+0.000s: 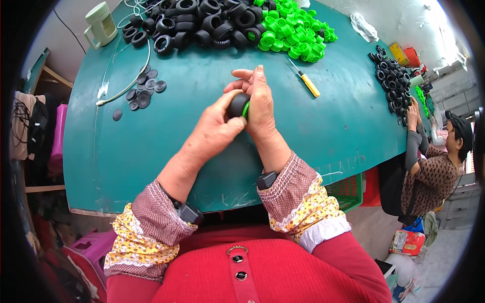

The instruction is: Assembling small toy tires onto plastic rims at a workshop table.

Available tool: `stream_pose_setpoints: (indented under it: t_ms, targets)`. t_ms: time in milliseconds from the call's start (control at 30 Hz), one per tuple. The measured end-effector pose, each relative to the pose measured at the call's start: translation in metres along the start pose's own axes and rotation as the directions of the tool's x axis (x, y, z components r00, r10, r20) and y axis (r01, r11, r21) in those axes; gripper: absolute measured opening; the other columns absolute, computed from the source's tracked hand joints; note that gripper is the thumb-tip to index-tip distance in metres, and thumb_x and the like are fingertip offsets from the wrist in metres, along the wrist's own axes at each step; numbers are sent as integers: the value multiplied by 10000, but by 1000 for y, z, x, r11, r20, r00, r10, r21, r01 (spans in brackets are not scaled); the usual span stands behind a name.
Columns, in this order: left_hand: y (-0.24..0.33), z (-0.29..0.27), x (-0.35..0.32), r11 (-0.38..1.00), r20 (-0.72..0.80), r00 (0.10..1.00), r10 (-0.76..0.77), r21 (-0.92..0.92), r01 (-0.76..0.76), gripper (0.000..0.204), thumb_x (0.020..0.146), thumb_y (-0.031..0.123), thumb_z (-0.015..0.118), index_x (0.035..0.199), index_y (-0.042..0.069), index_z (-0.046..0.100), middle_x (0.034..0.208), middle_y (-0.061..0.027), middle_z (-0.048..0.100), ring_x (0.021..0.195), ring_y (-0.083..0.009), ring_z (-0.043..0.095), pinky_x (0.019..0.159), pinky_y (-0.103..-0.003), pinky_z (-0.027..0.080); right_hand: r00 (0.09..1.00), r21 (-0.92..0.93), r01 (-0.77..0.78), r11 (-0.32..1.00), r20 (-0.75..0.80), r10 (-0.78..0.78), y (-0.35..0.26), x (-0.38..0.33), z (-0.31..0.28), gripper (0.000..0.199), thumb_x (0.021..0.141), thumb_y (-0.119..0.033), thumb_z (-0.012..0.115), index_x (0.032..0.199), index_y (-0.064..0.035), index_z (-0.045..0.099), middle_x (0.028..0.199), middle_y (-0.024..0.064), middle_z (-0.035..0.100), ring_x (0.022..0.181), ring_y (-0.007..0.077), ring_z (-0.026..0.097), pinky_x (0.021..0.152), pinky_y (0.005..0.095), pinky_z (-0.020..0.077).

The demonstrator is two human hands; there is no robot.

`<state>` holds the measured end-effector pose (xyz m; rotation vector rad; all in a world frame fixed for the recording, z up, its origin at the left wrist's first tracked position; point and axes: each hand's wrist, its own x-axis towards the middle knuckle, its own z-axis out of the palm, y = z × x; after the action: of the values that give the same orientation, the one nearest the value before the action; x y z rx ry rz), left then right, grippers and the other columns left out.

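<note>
Between my two hands, above the middle of the green table, is a small black toy tyre with a bright green wheel rim showing on its right side. My left hand grips it, thumb at the lower edge and fingers curled round the far side. My right hand presses its palm against the green side, with its fingers reaching up and partly bent. Part of the wheel is hidden by my fingers.
Black tyres and green rims are heaped at the far side. A yellow-handled screwdriver lies right of my hands. Black discs, a pale cable and a jug are left. A co-worker handles tyres at right.
</note>
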<state>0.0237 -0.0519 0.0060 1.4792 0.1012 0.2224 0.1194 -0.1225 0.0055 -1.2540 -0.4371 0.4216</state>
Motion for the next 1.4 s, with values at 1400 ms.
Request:
stream_pose_setpoints:
  t_ms: [1400]
  targets:
    - [-2, -12, 4, 889, -170, 967, 192, 447, -98, 235, 842, 113, 532, 1070, 58, 519, 680, -79, 588, 525, -123, 542, 486, -253, 446, 993, -299, 115, 947, 72, -98, 17, -37, -15, 211, 840, -142, 540, 1029, -52, 568, 835, 57, 619, 740, 110, 555, 661, 251, 459]
